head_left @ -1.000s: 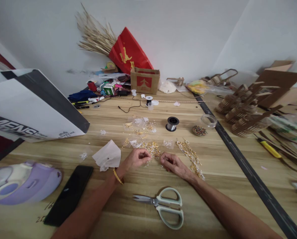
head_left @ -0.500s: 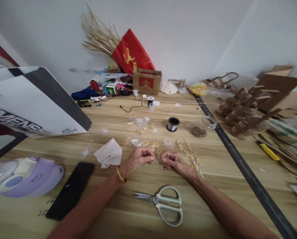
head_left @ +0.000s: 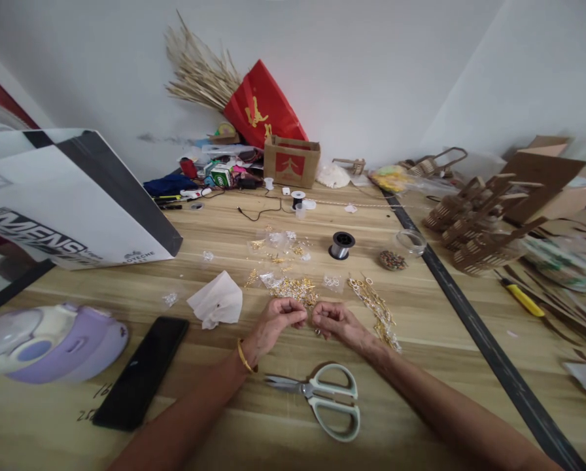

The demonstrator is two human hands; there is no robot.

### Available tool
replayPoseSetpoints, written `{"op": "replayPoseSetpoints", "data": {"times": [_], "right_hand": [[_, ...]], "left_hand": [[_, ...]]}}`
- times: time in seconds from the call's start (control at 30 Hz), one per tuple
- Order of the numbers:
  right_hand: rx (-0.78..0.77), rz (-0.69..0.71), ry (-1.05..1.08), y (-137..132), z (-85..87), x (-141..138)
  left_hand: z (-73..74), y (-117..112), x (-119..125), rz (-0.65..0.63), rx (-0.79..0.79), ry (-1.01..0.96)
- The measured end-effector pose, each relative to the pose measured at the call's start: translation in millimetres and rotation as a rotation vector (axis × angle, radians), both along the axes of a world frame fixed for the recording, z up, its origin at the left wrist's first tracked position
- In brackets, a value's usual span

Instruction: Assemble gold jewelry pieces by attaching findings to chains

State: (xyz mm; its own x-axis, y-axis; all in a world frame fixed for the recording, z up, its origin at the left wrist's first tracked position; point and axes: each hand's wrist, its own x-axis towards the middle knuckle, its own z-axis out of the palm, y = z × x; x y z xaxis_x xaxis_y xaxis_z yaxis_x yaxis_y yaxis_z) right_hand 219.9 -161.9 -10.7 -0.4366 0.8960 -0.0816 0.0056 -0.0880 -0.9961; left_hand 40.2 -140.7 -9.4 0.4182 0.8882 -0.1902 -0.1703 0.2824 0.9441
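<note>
My left hand (head_left: 283, 317) is closed in a pinch over the wooden table, its fingertips almost meeting those of the other hand. Whatever it pinches is too small to make out. My right hand (head_left: 336, 320) is also pinched, and a small ring (head_left: 317, 331) hangs just below its fingers. Right behind both hands lies a heap of gold and silver jewellery findings (head_left: 293, 286). Beside the right wrist rest gold and silver chains (head_left: 375, 307) with rings at their ends. White-handled scissors (head_left: 333, 400) lie partly spread in front of the hands.
A wire spool (head_left: 342, 244) and a jar of beads (head_left: 394, 260) stand farther back. On the left are a phone (head_left: 140, 373), a paper sheet (head_left: 216, 301) and a big white box (head_left: 77, 203). Small woven baskets (head_left: 479, 245) and a yellow cutter (head_left: 522, 297) sit at right.
My hands have come closer together, the right one moving left, the left one slightly right. Both stay pinched. The view has shifted a little.
</note>
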Motion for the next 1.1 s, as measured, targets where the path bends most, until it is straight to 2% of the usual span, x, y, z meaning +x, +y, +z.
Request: {"op": "replayPoseSetpoints", "data": {"times": [0.2, 0.43, 0.63, 0.9, 1.1], "right_hand": [[-0.019, -0.136, 0.012, -3, -6.3, -13], [-0.030, -0.196, 0.103, -6, -18.5, -20], [-0.025, -0.201, 0.107, -8, -20.3, -17], [-0.007, -0.199, 0.072, -8, -18.8, -14], [-0.007, -0.211, 0.040, -9, -16.5, -15]], "left_hand": [[-1.4, -3, -5, 0.001, 0.043, 0.018], [-2.3, -7, -1, 0.056, 0.034, 0.057], [-1.5, -10, 2, 0.089, 0.046, 0.093], [-6.5, -13, 3, 0.127, 0.215, 0.252], [-1.6, -18, 4, 0.123, 0.345, 0.381]]}}
